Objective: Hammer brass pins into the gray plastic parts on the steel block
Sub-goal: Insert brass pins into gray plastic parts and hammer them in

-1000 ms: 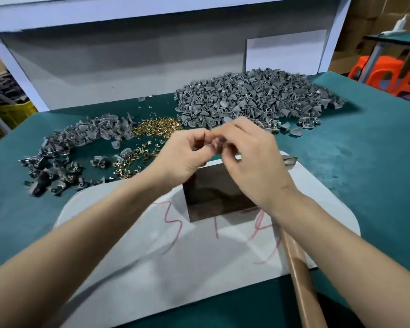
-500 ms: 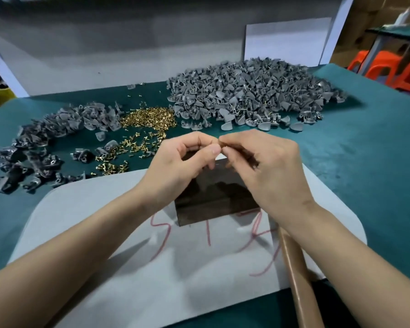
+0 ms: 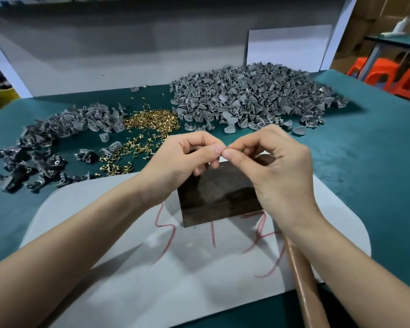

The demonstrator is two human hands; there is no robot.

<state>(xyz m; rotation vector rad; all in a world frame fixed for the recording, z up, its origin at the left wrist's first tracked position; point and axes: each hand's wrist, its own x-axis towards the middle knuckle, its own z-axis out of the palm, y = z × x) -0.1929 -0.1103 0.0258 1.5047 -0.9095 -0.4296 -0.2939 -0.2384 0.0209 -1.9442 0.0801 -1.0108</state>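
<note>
My left hand (image 3: 185, 159) and my right hand (image 3: 272, 169) meet fingertip to fingertip just above the far edge of the dark steel block (image 3: 213, 195). Together they pinch a small grey part that is almost wholly hidden by the fingers; whether a pin is in it I cannot tell. The block's top carries nothing that I can see. Loose brass pins (image 3: 152, 120) lie in a heap on the green mat, left of my hands. A large pile of gray plastic parts (image 3: 249, 100) sits behind my hands.
The block stands on a white board (image 3: 152, 261) with red marks. A wooden hammer handle (image 3: 303, 282) lies under my right forearm. A smaller, darker pile of parts (image 3: 45, 147) is at the left. A grey back panel closes the bench behind; orange stools (image 3: 388, 76) stand far right.
Both hands have sunk slightly toward the steel block and closed tighter together at the fingertips. The grey part that showed between them a second ago is now hidden.
</note>
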